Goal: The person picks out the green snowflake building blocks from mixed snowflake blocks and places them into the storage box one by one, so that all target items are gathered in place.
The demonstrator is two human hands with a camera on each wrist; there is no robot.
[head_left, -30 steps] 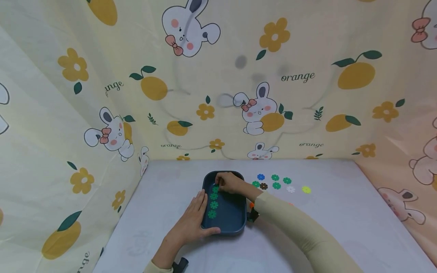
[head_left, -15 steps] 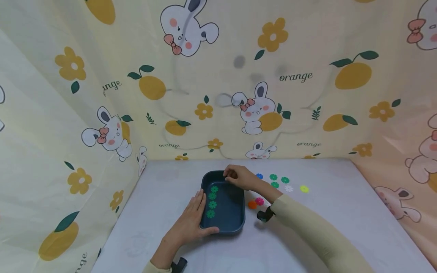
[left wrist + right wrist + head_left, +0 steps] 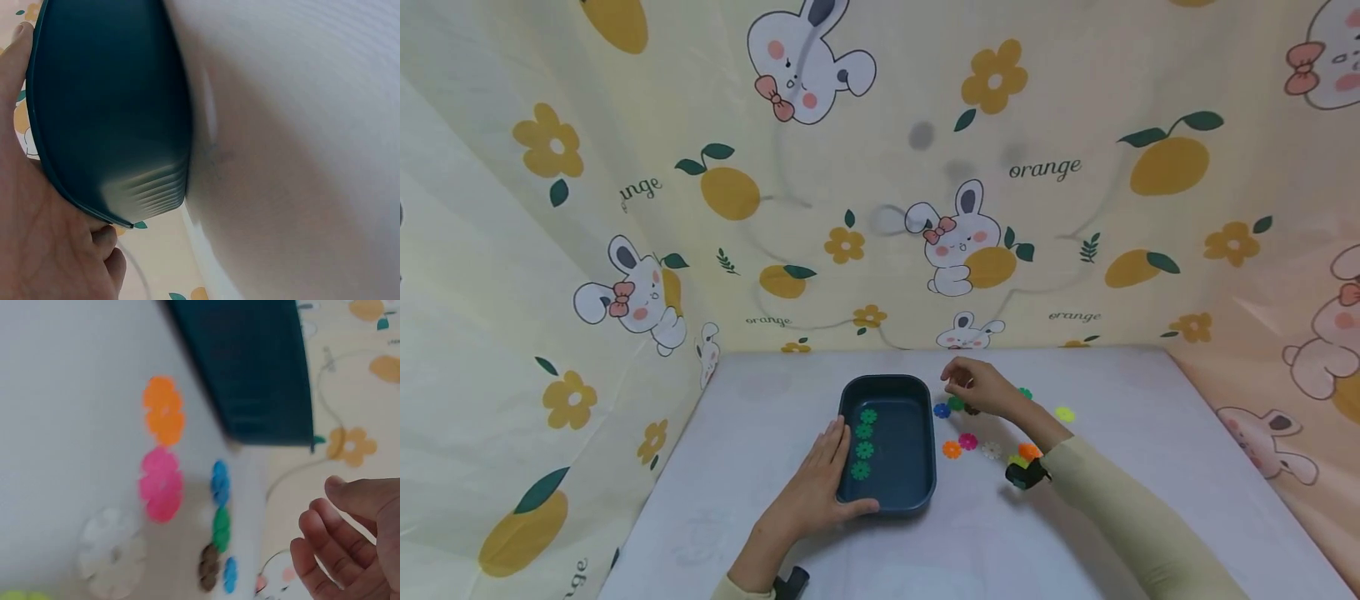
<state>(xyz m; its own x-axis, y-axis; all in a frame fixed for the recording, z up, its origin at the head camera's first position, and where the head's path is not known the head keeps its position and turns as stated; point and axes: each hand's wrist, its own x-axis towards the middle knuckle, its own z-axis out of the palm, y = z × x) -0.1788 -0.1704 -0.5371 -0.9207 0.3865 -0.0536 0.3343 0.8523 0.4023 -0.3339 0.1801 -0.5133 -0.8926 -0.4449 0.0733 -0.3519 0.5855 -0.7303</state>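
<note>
A dark blue rectangular tray (image 3: 898,450) stands on the table. Inside it, several green notched plastic discs (image 3: 864,449) lie in a column along the left side. My left hand (image 3: 808,483) rests against the tray's near left corner, its fingers straight along the left rim and the thumb at the near rim. To the right of the tray, my right hand (image 3: 985,390) hovers over loose discs, fingers loosely bent; the right wrist view shows nothing between thumb and fingers. Below it are a blue disc (image 3: 942,410), a green disc (image 3: 955,403) and a partly covered brown disc (image 3: 209,567).
Nearer me, right of the tray, lie an orange disc (image 3: 952,450), a pink disc (image 3: 967,442) and a whitish disc (image 3: 992,450). A yellow disc (image 3: 1064,414) sits farther right. The white table (image 3: 700,467) ends at a printed curtain (image 3: 820,267) behind.
My right hand has left the far end of the green column, crossed the tray's rim and moved right over the loose discs. The left hand stays at the tray.
</note>
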